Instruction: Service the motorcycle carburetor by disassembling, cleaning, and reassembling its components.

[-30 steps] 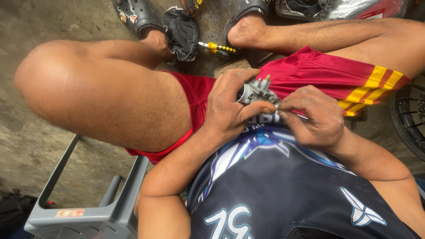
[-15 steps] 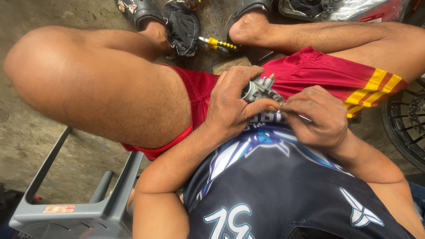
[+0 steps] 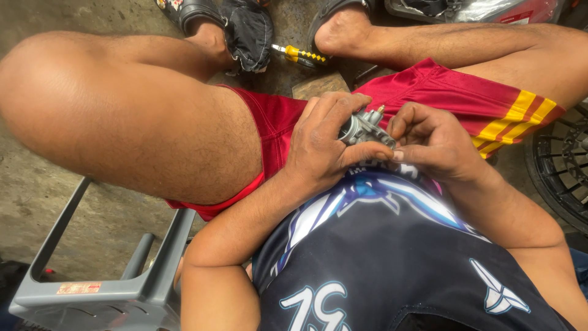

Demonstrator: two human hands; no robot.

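Note:
A small grey metal carburettor-like part (image 3: 362,127) is held close to my belly, over my red shorts. My left hand (image 3: 321,144) wraps around its left side, thumb across the front. My right hand (image 3: 432,142) pinches at its right side with the fingertips curled onto it; what the fingertips hold is hidden. The part's lower half is covered by both hands.
A screwdriver with a yellow and black handle (image 3: 301,55) lies on the concrete floor between my sandalled feet, beside a dark rag (image 3: 248,34). A grey plastic stool (image 3: 110,288) is under me at lower left. A black wheel (image 3: 560,168) stands at the right edge.
The view has drifted slightly; both hands stay on the metal part, with the right fingers shifting a little on its right side.

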